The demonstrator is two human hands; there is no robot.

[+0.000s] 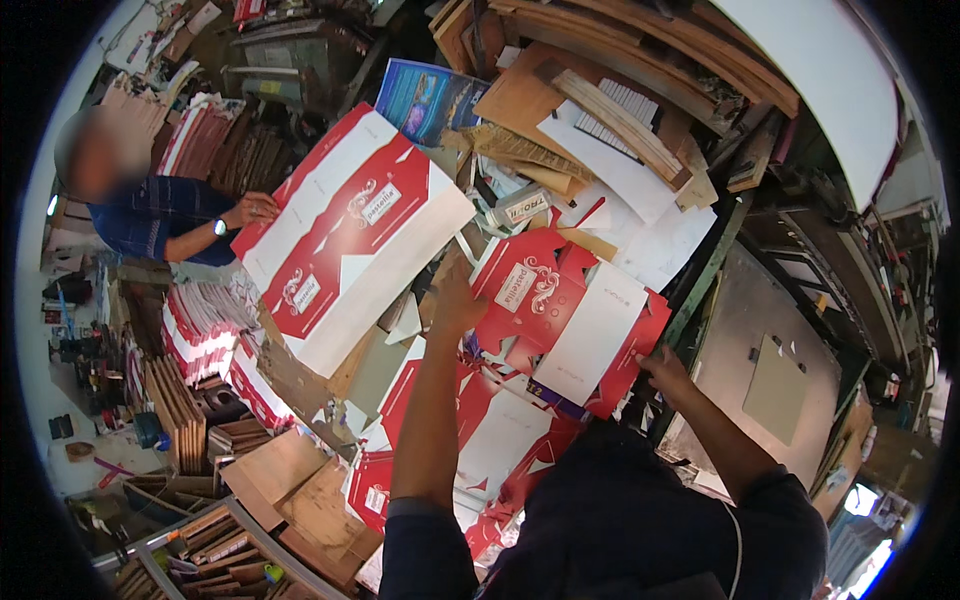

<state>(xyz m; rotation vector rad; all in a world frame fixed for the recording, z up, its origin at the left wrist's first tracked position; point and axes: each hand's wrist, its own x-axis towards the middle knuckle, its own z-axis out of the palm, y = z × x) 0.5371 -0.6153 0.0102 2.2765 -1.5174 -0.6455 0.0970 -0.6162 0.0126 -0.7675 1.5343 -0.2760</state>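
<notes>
A red and white printed cardboard box blank [590, 335], with cut flaps along its edges, is held flat in front of me. My left hand [456, 303] grips its left edge, the fingers partly in shadow. At the blank's lower right corner, my right hand [667, 374] pinches the red edge between thumb and fingers. More red and white cut blanks [505, 440] lie below it, close to my body. Left of my hands is a thick stack of large uncut printed sheets [350, 225] in the same colours.
Across the stack a co-worker's hand [255, 208] rests on its far left edge. A clear bottle [518, 208] lies beyond my blank, near paper sheets and wooden strips [620, 125]. On the right is a metal plate [735, 370] bearing a beige card. Bundled sheets [205, 325] stand left.
</notes>
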